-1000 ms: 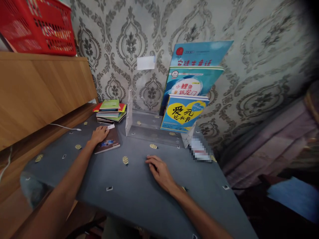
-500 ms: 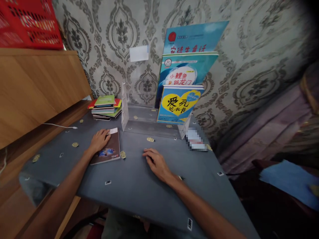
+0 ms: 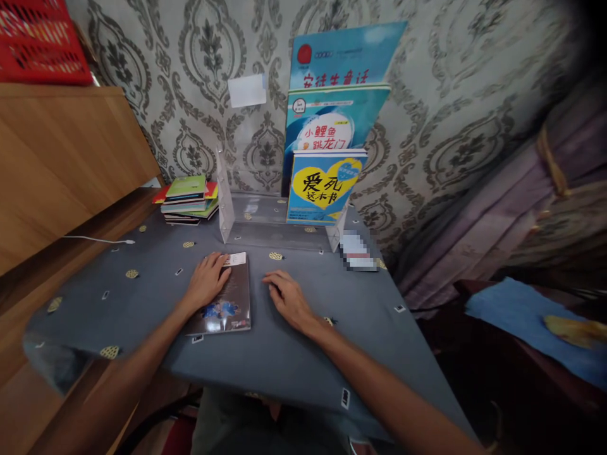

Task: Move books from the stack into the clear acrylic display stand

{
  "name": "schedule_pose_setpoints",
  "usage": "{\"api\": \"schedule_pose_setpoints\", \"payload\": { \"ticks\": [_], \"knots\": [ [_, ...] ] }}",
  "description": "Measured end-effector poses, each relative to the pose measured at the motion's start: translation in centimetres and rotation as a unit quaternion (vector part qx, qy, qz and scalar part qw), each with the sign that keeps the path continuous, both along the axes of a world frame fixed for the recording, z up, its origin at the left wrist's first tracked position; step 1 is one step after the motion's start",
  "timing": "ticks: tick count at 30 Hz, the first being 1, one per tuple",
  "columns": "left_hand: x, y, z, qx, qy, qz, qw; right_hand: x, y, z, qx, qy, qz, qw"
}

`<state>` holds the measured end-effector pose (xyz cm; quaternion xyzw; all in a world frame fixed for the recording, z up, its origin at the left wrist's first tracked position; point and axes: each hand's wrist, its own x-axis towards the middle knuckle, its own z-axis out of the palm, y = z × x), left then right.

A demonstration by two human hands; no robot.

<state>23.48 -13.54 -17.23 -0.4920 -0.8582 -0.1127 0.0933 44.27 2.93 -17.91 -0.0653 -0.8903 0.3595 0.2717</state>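
My left hand [image 3: 207, 278] lies flat on a dark brown book [image 3: 227, 313], palm down with the fingers stretched over its upper part. The book rests flat on the table, with a white label at its top edge and a blue picture near the bottom. To the right of the book, my right hand [image 3: 288, 298] rests on the tablecloth. Its fingers are loosely bent and apart, and nothing shows in them. Behind both hands stands a clear plastic book rack [image 3: 272, 236]. A blue book with a yellow heart [image 3: 322, 189] stands upright at the rack's right side, before two taller blue books [image 3: 348, 54].
A stack of books [image 3: 190, 201] sits at the back left, near a white cable [image 3: 102, 240] and a wooden cabinet [image 3: 71, 139]. A blurred-out flat object [image 3: 359, 251] lies right of the rack. Beyond the table's right edge is a blue cloth [image 3: 512, 316].
My left hand and the brown book under it have slid right and nearer to me, closer to my right hand. The view has turned slightly right.
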Motion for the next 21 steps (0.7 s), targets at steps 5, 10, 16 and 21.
{"api": "schedule_pose_setpoints", "payload": {
  "ticks": [5, 10, 16, 21],
  "knots": [
    [2.7, 2.1, -0.3, 0.027, -0.014, -0.029, 0.999, 0.0, -0.3, 0.2, 0.017, 0.034, -0.013, 0.999],
    [5.8, 5.2, -0.9, 0.090, -0.073, -0.082, 0.990, 0.2, -0.2, 0.6, 0.061, 0.059, -0.007, 0.996],
    [8.0, 8.6, -1.4, 0.204, -0.257, -0.149, 0.933, 0.8, 1.3, 2.4, 0.144, -0.038, -0.004, 0.989],
    [8.3, 9.1, -1.3, 0.248, -0.319, -0.146, 0.903, 1.0, 1.7, 2.8, 0.172, -0.111, -0.017, 0.979]
  ]
}}
